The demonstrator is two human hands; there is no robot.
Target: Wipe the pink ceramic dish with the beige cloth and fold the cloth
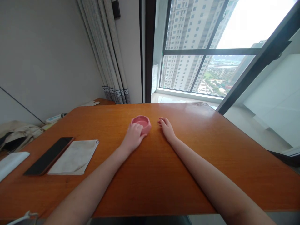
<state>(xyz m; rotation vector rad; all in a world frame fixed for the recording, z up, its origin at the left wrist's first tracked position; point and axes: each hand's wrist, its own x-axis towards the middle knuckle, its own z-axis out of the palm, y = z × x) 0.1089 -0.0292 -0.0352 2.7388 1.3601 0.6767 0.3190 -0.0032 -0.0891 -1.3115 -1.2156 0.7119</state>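
A small pink bowl point(147, 125) with a wavy rim sits toward the far side of the wooden table point(145, 175). My left hand point(133, 136) grips its near left side, the fingers bent over the rim and the thumb against the outside. Nothing can be seen inside the part of the bowl that shows. To the right of the bowl, apart from it, my right hand point(167, 130) lies on its side on the tabletop. Its fingers are loosely curved with gaps between them, and it holds nothing.
On the left lie a folded whitish cloth point(74, 157) and a dark flat slab point(50, 155), side by side. A white object point(12, 162) and a bundle of fabric point(20, 134) are at the left edge. Behind the table are a curtain point(106, 53) and a window point(199, 72).
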